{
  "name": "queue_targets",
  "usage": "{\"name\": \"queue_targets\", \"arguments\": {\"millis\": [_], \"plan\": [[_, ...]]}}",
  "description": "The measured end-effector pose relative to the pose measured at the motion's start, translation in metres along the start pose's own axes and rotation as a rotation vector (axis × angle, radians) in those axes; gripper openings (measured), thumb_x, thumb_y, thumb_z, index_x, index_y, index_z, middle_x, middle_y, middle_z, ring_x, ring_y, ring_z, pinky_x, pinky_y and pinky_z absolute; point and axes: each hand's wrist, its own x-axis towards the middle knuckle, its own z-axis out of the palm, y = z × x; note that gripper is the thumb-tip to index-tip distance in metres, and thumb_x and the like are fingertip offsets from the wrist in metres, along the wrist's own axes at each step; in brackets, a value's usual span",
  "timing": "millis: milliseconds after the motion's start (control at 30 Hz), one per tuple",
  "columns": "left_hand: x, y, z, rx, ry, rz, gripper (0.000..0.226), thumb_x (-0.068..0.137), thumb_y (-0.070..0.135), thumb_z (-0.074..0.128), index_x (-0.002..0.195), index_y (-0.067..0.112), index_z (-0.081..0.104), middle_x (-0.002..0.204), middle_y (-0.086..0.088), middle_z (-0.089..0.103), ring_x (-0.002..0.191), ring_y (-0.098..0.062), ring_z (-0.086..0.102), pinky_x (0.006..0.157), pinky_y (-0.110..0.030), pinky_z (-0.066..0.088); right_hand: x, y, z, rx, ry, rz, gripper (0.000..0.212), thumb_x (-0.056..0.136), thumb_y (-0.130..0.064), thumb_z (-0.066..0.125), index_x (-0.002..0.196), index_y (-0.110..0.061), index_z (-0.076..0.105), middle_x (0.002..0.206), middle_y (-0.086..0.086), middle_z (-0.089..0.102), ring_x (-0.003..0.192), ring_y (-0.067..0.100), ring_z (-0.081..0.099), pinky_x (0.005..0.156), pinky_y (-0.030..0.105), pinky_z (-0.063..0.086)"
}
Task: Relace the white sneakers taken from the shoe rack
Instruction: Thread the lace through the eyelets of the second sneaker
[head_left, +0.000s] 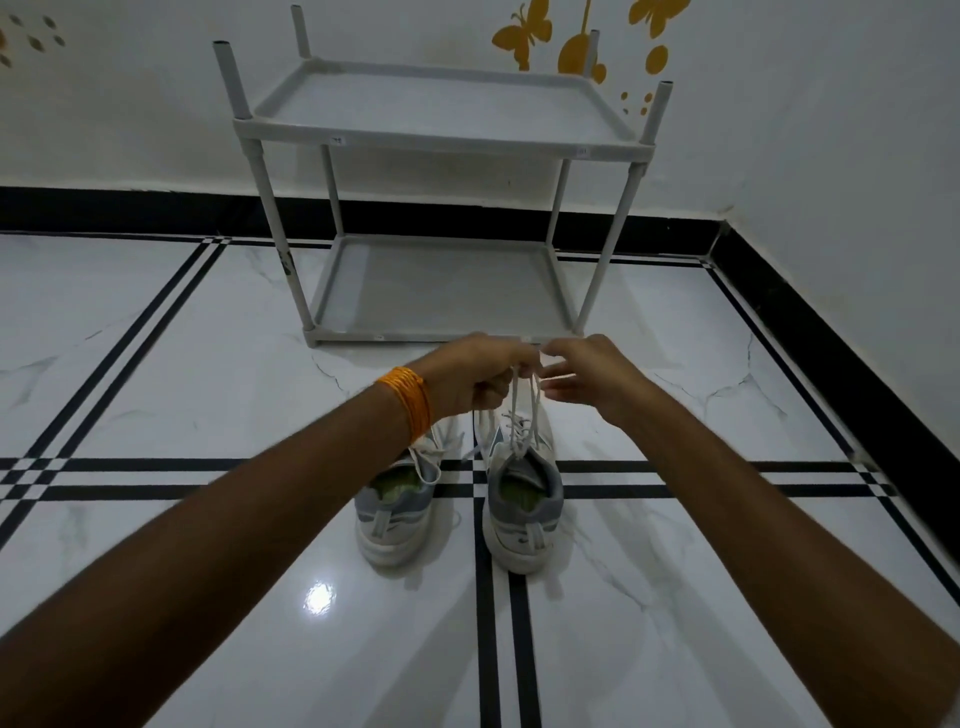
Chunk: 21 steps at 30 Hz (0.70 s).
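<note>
Two white sneakers with grey heels stand side by side on the floor, heels toward me: the left sneaker (395, 512) and the right sneaker (522, 499). Above the right sneaker, my left hand (480, 374) pinches both strands of its white lace (522, 410) and holds them pulled straight up. My right hand (592, 376) sits just to the right, fingertips touching the lace ends near the left hand. An orange thread band circles my left wrist. The left sneaker's front is partly hidden behind my left forearm, with loose lace showing beside it.
A grey two-tier shoe rack (441, 140) stands against the white wall just beyond my hands, both shelves bare. The floor is glossy white marble with black stripes. A black skirting runs along the wall, which turns a corner at the right.
</note>
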Motion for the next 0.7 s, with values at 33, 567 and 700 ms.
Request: {"name": "queue_targets", "arguments": {"millis": [33,567,700], "plan": [[0.0,0.002,-0.001,-0.089,-0.011,-0.022,0.018,0.091,0.02,0.058,0.075,0.012,0.057,0.047,0.007,0.035,0.038,-0.006,0.027,0.034,-0.015,0.026,-0.004,0.0,-0.001,-0.088,0.05,-0.08,0.024,0.091,-0.026,0.059,0.105,-0.005,0.061,0.1,0.021,0.069,0.078,0.025,0.069,0.067,0.031,0.058],[0.016,-0.066,-0.046,0.938,0.602,0.367,0.046,0.086,0.0,0.056,0.129,-0.003,0.04,0.08,-0.013,0.058,0.068,-0.026,0.057,0.055,-0.032,0.045,-0.001,0.044,-0.047,-0.94,0.587,-0.249,0.013,0.072,-0.014,0.07,0.068,-0.004,0.064,0.059,0.006,0.058,0.054,0.021,0.053,0.054,0.023,0.04],[0.021,-0.114,-0.065,1.347,0.529,0.202,0.046,0.091,0.014,0.052,0.134,0.004,0.04,0.11,-0.018,0.065,0.096,-0.034,0.063,0.08,-0.04,0.051,0.007,0.086,-0.051,-1.238,0.472,-0.136,0.029,0.071,-0.004,0.064,0.058,-0.012,0.04,0.057,0.0,0.045,0.049,0.015,0.043,0.05,0.02,0.028]]}}
